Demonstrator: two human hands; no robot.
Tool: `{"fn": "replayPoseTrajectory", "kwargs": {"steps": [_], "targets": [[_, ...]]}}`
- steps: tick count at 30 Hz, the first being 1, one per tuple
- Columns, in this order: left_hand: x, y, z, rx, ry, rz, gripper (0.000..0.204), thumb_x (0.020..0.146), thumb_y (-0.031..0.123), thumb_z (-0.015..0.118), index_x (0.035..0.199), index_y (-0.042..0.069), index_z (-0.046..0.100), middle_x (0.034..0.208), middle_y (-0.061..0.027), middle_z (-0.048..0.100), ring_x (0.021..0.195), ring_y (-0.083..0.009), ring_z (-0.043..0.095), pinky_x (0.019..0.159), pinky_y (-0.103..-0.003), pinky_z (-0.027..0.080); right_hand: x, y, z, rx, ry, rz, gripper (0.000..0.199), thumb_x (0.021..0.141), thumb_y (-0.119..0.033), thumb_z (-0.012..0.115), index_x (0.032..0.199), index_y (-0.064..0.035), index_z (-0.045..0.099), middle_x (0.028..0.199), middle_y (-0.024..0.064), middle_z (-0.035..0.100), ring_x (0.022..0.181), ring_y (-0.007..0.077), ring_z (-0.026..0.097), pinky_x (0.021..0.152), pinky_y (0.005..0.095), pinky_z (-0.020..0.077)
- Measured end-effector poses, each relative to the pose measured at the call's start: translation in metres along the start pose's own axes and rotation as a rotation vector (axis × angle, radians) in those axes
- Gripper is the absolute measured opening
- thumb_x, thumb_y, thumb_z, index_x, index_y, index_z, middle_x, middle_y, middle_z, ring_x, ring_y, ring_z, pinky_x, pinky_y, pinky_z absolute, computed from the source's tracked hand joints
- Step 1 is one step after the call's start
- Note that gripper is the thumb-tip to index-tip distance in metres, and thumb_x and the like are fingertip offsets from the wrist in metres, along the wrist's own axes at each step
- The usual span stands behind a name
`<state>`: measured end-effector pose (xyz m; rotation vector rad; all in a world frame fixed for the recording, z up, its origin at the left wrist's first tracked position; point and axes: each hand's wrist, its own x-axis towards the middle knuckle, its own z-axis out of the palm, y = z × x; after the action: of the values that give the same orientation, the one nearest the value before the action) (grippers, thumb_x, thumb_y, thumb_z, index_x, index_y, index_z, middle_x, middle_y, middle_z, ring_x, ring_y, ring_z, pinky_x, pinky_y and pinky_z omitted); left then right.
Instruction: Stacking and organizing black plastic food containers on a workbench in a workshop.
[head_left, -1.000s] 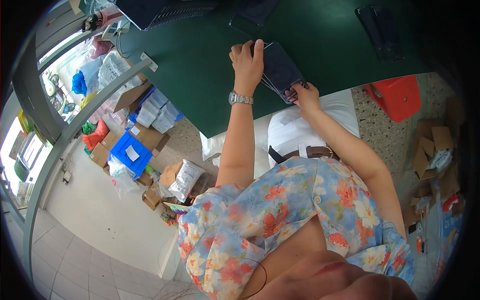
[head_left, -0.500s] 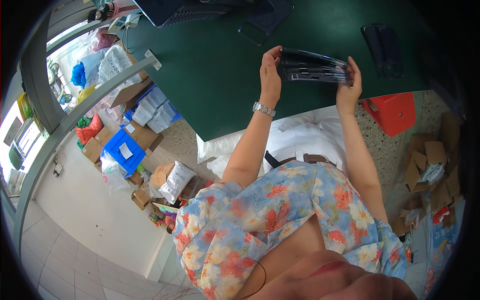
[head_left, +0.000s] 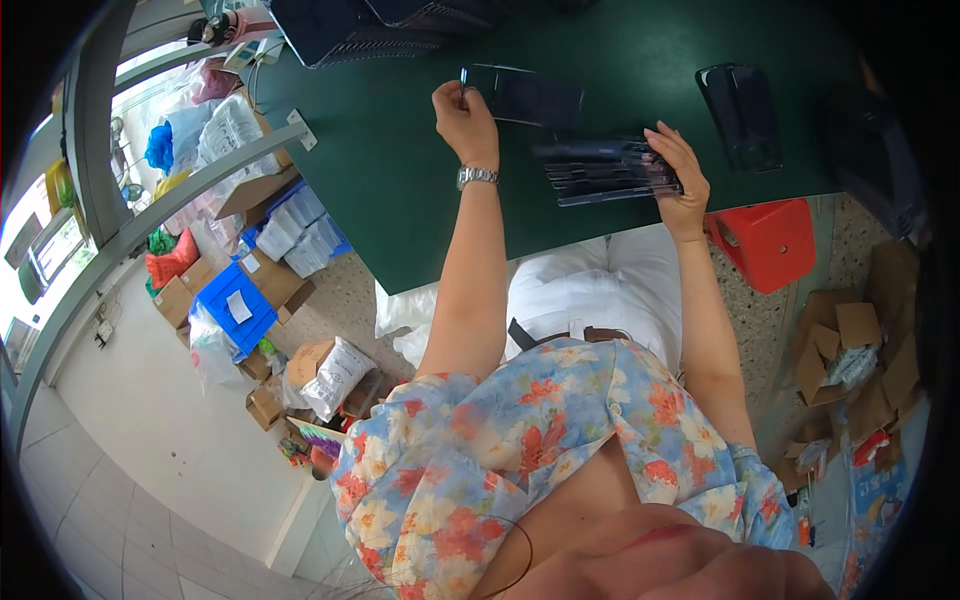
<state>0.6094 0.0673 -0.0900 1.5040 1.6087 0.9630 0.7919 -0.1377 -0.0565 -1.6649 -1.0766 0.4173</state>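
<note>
My right hand (head_left: 682, 182) grips the right end of a fanned stack of dark, glossy phone cases (head_left: 610, 180) with clear edges. The stack is held over the near part of the green table and its left end is blurred. Farther left, my left hand (head_left: 467, 122) has its fingers curled in, a thin shiny strip (head_left: 464, 78) standing up at the fingertips. Whether that strip is a case's edge I cannot tell. Just right of this hand, another dark phone case (head_left: 535, 97) with a clear end lies flat on the table.
More dark cases (head_left: 740, 115) lie at the right of the green table (head_left: 380, 180). Long rows of dark cases (head_left: 370, 35) stand at the far left. A red stool (head_left: 765, 245) is below the near edge. A metal frame bar (head_left: 210, 175) runs along the left, with boxes and bags beyond.
My left hand has let go of the stack and moved left, beside the flat case. My right hand keeps the stack, now slightly lower and more fanned out.
</note>
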Motion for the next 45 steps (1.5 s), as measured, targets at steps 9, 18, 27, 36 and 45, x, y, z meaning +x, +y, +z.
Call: {"fn": "replayPoseTrajectory", "kwargs": {"steps": [9, 18, 27, 36, 45], "targets": [[-0.046, 0.088, -0.005, -0.128, -0.68, 0.629, 0.021, 0.081, -0.002, 0.063, 0.102, 0.004, 0.062, 0.107, -0.0123, 0.065, 0.101, -0.025, 0.064, 0.082, -0.031, 0.051, 0.046, -0.061, -0.006, -0.307, -0.184, -0.435, 0.031, 0.067, -0.003, 0.068, 0.097, -0.0082, 0.063, 0.125, 0.0096, 0.054, 0.114, 0.0286, 0.053, 0.093, 0.0401, 0.0468], [-0.069, 0.086, 0.009, -0.438, -0.996, 0.223, 0.028, 0.085, 0.002, 0.06, 0.112, 0.0, 0.056, 0.133, -0.0158, 0.05, 0.118, -0.0232, 0.053, 0.094, -0.031, 0.045, 0.041, -0.058, -0.005, -0.423, -0.18, -0.286, 0.051, 0.069, 0.004, 0.064, 0.117, -0.0108, 0.055, 0.113, 0.008, 0.057, 0.107, 0.0293, 0.055, 0.092, 0.0383, 0.0469], [-0.057, 0.076, -0.008, -0.528, -1.007, 0.125, 0.048, 0.097, 0.031, 0.033, 0.134, 0.001, 0.041, 0.145, -0.0148, 0.034, 0.137, -0.0255, 0.027, 0.112, -0.037, 0.021, 0.021, -0.031, -0.007, -0.164, 0.016, -0.162, 0.035, 0.072, 0.005, 0.062, 0.106, -0.004, 0.063, 0.104, 0.0098, 0.063, 0.095, 0.0254, 0.062, 0.087, 0.034, 0.0492], [-0.097, 0.031, -0.026, -0.593, -0.676, -0.094, 0.078, 0.092, 0.066, 0.021, 0.134, 0.005, 0.043, 0.136, -0.0127, 0.046, 0.126, -0.0245, 0.04, 0.109, -0.037, 0.024, -0.022, 0.005, 0.03, 0.206, 0.308, 0.283, 0.051, 0.079, 0.015, 0.047, 0.127, -0.0038, 0.053, 0.125, 0.0084, 0.058, 0.112, 0.0165, 0.056, 0.095, 0.0252, 0.0419], [-0.097, 0.034, -0.026, -0.368, -0.547, 0.019, 0.055, 0.1, 0.033, 0.037, 0.146, 0.007, 0.024, 0.148, -0.0115, 0.031, 0.131, -0.0222, 0.033, 0.11, -0.034, 0.023, -0.018, -0.003, -0.023, -0.116, -0.342, 0.03, 0.081, 0.077, -0.028, 0.07, 0.144, -0.0112, 0.027, 0.147, 0.0096, 0.033, 0.133, 0.0328, 0.033, 0.109, 0.0413, 0.0289]]}}
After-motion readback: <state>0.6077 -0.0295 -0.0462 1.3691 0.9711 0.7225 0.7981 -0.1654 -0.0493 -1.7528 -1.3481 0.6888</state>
